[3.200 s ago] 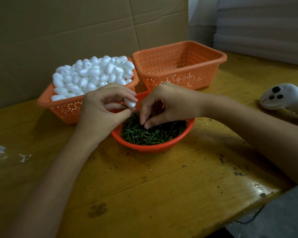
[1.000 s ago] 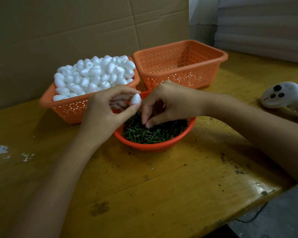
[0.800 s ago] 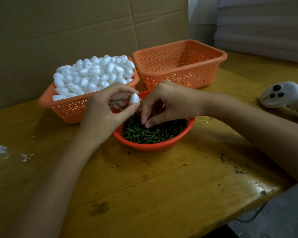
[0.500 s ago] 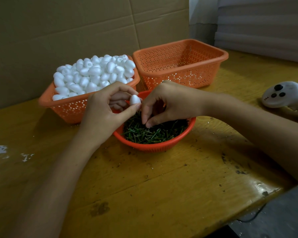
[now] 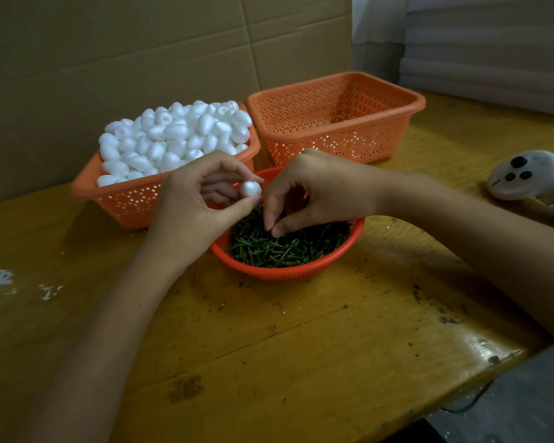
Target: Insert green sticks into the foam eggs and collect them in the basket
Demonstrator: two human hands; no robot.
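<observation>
Wooden table (image 5: 301, 346), cardboard (image 5: 141, 59) behind. My left hand (image 5: 189, 212) has raised the foam egg (image 5: 250, 188), fingers (image 5: 237, 208) clamped on it, beside my right hand (image 5: 317, 190), whose fingers (image 5: 277, 229) pinch together on the green sticks (image 5: 285, 249). Whether one's caught, I cannot tell. Insertion looks next; the basket (image 5: 317, 100) beyond my fingers waits.

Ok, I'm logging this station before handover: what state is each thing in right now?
Left basket: heaped with foam eggs.
Right basket: no eggs visible inside.
Bowl: partly full of green sticks.
Held egg: pinched in left hand, no stick visible.
Right hand: fingertips pinched over the sticks; stick held, cannot tell.
Controller: lying on table, untouched.
</observation>
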